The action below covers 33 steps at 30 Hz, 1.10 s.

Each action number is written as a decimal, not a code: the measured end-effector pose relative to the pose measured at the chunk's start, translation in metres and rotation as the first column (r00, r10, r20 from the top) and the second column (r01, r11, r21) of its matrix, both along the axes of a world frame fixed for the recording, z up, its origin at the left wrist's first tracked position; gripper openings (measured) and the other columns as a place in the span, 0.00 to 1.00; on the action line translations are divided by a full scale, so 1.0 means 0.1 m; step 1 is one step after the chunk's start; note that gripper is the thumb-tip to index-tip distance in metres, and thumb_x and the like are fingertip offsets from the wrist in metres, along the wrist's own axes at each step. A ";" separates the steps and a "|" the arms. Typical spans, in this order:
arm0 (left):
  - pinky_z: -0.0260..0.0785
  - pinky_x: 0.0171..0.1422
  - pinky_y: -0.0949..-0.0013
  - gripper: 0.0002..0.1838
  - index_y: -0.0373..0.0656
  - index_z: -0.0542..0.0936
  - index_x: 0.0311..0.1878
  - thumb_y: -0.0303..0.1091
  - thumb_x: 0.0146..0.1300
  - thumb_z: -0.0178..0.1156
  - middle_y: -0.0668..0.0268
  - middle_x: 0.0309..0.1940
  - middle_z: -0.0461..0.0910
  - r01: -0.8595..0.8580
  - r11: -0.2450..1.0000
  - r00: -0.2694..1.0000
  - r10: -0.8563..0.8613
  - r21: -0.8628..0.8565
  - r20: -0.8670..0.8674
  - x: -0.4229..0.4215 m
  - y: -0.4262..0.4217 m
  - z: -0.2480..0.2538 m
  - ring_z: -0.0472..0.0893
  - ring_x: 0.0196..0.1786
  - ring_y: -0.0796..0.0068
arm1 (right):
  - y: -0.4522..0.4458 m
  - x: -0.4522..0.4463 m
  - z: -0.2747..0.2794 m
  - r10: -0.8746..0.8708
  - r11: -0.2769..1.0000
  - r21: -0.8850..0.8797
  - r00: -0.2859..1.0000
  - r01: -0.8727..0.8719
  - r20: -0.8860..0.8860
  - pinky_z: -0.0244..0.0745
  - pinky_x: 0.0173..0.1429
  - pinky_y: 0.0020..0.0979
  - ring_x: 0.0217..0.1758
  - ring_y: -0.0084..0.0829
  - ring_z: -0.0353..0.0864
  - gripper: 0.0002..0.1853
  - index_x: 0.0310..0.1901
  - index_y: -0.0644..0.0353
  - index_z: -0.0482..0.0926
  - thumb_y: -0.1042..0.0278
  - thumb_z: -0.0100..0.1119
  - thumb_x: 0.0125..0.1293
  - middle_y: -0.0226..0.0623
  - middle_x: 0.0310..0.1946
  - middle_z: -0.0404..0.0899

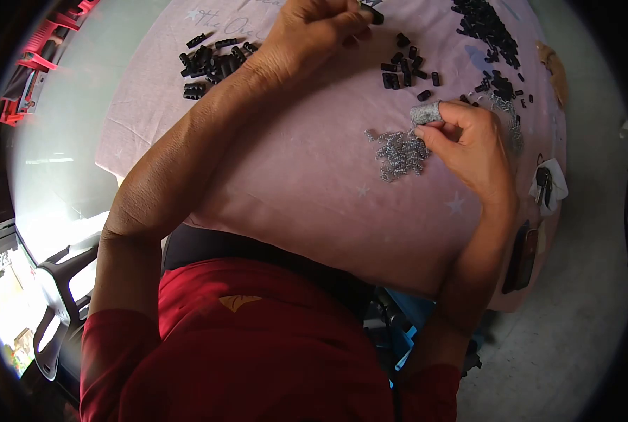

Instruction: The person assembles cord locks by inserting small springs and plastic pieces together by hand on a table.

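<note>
At the top edge, my left hand (321,27) is closed in a pinch on a small black plastic piece (373,13). My right hand (468,137) has thumb and index finger pressed together at the right side of a pile of small metal springs (400,155). Whatever lies between those fingertips is too small to make out. A grey wrap (425,112) covers the index fingertip. Loose black pieces (405,70) lie between my hands, and a heap of black clip-like parts (215,62) sits beside my left forearm.
A pink cloth (293,190) covers the table. A large heap of black pieces (488,32) is at the far right, with more springs (514,126) below it. Keys (543,181) and a phone (521,259) lie near the right edge. Red plastic chairs (43,42) stand at far left.
</note>
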<state>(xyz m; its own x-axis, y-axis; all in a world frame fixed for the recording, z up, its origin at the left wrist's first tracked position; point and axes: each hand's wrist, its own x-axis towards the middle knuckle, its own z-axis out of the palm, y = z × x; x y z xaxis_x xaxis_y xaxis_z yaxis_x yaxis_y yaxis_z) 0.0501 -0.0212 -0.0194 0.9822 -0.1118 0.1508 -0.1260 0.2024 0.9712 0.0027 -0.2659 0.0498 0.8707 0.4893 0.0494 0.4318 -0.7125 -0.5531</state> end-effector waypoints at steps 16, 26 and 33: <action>0.73 0.47 0.70 0.08 0.36 0.82 0.42 0.27 0.61 0.66 0.64 0.35 0.81 0.004 0.818 0.940 -0.199 0.575 0.277 -0.33 -0.10 0.16 0.81 0.40 0.75 | -0.20 0.14 -0.14 -0.113 0.958 0.253 0.988 0.137 -0.107 0.58 0.27 0.19 0.24 0.10 0.62 0.07 0.41 0.66 0.84 0.74 0.61 0.63 0.18 0.21 0.71; 0.71 0.43 0.74 0.09 0.37 0.83 0.42 0.31 0.62 0.67 0.69 0.33 0.83 -0.194 0.800 0.870 -0.127 0.568 0.476 -0.29 -0.19 0.09 0.78 0.37 0.84 | -0.11 0.12 -0.13 -0.117 0.918 0.352 0.972 0.184 -0.202 0.57 0.28 0.17 0.26 0.08 0.60 0.10 0.46 0.66 0.82 0.72 0.59 0.67 0.17 0.23 0.70; 0.67 0.38 0.78 0.08 0.38 0.83 0.41 0.32 0.62 0.68 0.72 0.29 0.78 0.067 0.901 0.938 -0.204 0.429 0.282 -0.41 -0.34 0.14 0.74 0.33 0.88 | 0.08 0.03 -0.07 -0.067 0.848 0.486 0.953 0.211 -0.296 0.63 0.31 0.15 0.27 0.09 0.66 0.12 0.49 0.65 0.81 0.70 0.60 0.67 0.19 0.27 0.76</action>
